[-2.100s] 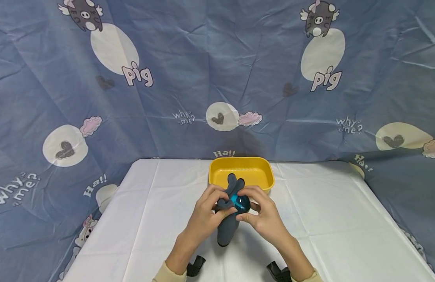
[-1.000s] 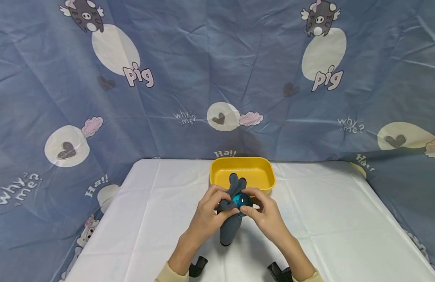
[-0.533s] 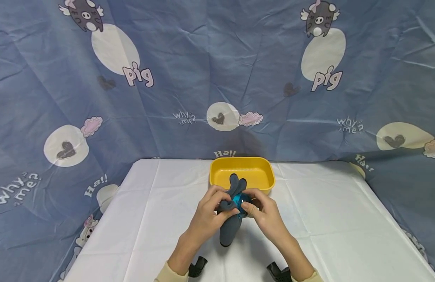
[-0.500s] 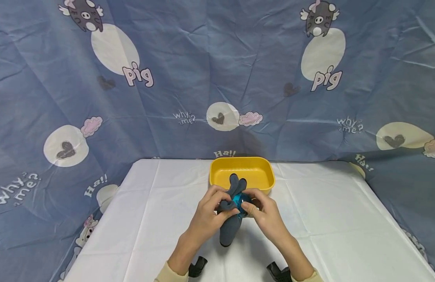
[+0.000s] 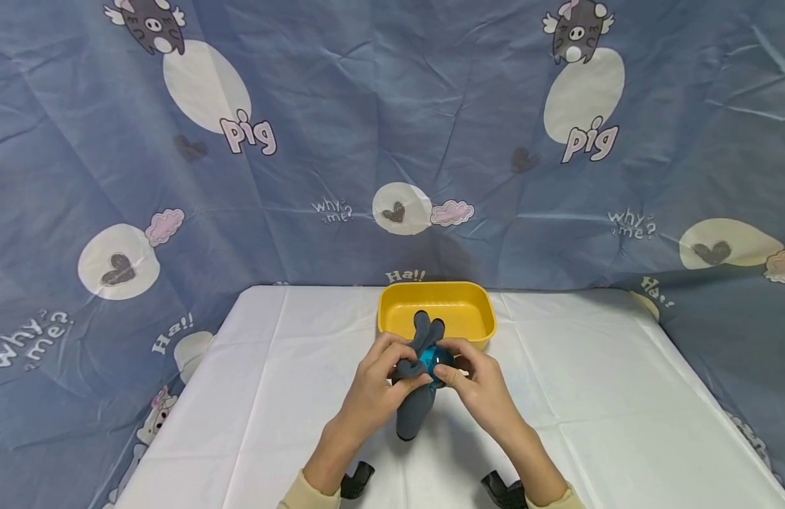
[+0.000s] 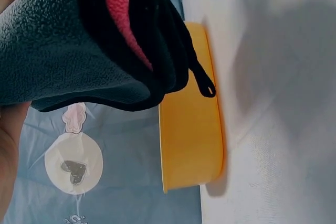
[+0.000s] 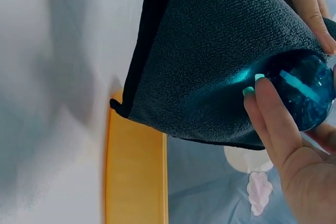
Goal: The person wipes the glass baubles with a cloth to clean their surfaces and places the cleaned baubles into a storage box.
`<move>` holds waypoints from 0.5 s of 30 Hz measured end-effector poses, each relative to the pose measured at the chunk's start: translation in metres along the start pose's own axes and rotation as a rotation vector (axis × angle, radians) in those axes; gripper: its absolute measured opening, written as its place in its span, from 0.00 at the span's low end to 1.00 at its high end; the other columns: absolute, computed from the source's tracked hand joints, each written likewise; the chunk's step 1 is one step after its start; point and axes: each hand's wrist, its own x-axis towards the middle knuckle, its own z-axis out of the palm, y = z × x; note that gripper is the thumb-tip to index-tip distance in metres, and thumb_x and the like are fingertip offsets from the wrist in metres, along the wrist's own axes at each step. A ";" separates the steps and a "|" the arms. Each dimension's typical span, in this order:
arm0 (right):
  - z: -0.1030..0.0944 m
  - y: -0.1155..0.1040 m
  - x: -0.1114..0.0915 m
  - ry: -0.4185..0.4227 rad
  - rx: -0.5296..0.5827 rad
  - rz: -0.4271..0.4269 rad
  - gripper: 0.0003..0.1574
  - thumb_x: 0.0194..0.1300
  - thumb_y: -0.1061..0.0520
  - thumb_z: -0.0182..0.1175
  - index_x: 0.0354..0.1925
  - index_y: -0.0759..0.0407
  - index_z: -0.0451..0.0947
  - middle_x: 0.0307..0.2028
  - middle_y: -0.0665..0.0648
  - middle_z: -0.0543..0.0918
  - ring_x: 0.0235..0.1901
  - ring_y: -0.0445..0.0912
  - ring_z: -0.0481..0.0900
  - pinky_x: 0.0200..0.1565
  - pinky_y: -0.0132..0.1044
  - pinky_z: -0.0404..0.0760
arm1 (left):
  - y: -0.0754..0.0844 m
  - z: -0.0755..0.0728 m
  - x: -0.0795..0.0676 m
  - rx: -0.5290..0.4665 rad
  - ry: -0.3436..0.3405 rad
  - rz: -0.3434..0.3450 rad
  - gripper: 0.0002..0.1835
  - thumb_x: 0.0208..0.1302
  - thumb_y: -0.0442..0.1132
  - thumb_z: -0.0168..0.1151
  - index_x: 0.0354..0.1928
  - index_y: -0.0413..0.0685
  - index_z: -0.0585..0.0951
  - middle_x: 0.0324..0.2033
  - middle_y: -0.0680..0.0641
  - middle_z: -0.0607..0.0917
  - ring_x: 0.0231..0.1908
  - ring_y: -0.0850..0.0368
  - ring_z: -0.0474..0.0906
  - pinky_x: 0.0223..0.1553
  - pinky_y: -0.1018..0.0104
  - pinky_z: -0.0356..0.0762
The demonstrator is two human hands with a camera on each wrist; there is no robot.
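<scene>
A dark grey cloth towel (image 5: 414,413) with black edging hangs bunched above the table, gripped by my left hand (image 5: 372,385). Beside the bunched part, my right hand (image 5: 484,385) holds a shiny, see-through blue ball (image 5: 435,359) between thumb and fingers. In the right wrist view the ball (image 7: 302,90) rests against the towel (image 7: 210,40), and two fingertips lie at its near side. The left wrist view shows the folded towel (image 6: 63,45) with a hanging loop and a pink-red patch; much of the left hand is out of that view.
A yellow plastic basin (image 5: 386,311) stands behind the hands at the table's far edge, just past the towel's upper ends. White cloth covers the table (image 5: 290,396). A blue printed curtain (image 5: 328,141) rises behind. Black wrist mounts (image 5: 357,481) sit at both wrists.
Over two seconds my right thumb has moved up from below the ball onto its front. The ball and towel have shifted slightly right. My left hand keeps its grip on the towel.
</scene>
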 end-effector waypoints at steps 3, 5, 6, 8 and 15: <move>0.000 0.000 0.000 -0.001 -0.001 -0.017 0.21 0.60 0.45 0.61 0.52 0.42 0.73 0.44 0.51 0.79 0.39 0.43 0.81 0.35 0.32 0.82 | -0.001 0.000 0.000 0.005 0.006 -0.006 0.14 0.54 0.48 0.66 0.39 0.56 0.73 0.42 0.55 0.71 0.40 0.65 0.75 0.31 0.77 0.79; 0.000 -0.002 0.000 -0.004 0.003 -0.023 0.22 0.59 0.47 0.62 0.52 0.43 0.73 0.45 0.51 0.79 0.39 0.43 0.81 0.36 0.31 0.82 | -0.001 0.000 0.001 0.006 0.010 -0.008 0.14 0.54 0.48 0.66 0.39 0.57 0.73 0.41 0.57 0.71 0.40 0.66 0.75 0.30 0.78 0.78; 0.000 -0.004 0.000 -0.007 0.009 -0.026 0.22 0.59 0.48 0.62 0.53 0.45 0.73 0.46 0.51 0.78 0.39 0.43 0.80 0.37 0.31 0.82 | -0.001 0.000 0.001 0.007 0.012 -0.008 0.14 0.54 0.48 0.66 0.39 0.57 0.73 0.41 0.57 0.71 0.39 0.66 0.74 0.30 0.78 0.78; -0.001 -0.011 -0.001 -0.013 0.021 -0.032 0.23 0.59 0.52 0.63 0.53 0.49 0.73 0.48 0.52 0.78 0.40 0.44 0.80 0.38 0.30 0.82 | -0.001 0.000 0.001 0.009 0.014 -0.007 0.14 0.54 0.48 0.66 0.39 0.57 0.73 0.41 0.57 0.71 0.39 0.66 0.74 0.29 0.78 0.78; -0.004 -0.023 -0.004 -0.044 0.024 -0.091 0.29 0.54 0.58 0.66 0.55 0.57 0.72 0.50 0.55 0.76 0.41 0.46 0.79 0.42 0.31 0.82 | -0.001 -0.002 0.001 0.009 0.007 -0.012 0.14 0.54 0.48 0.66 0.39 0.56 0.73 0.42 0.55 0.71 0.40 0.65 0.74 0.30 0.77 0.78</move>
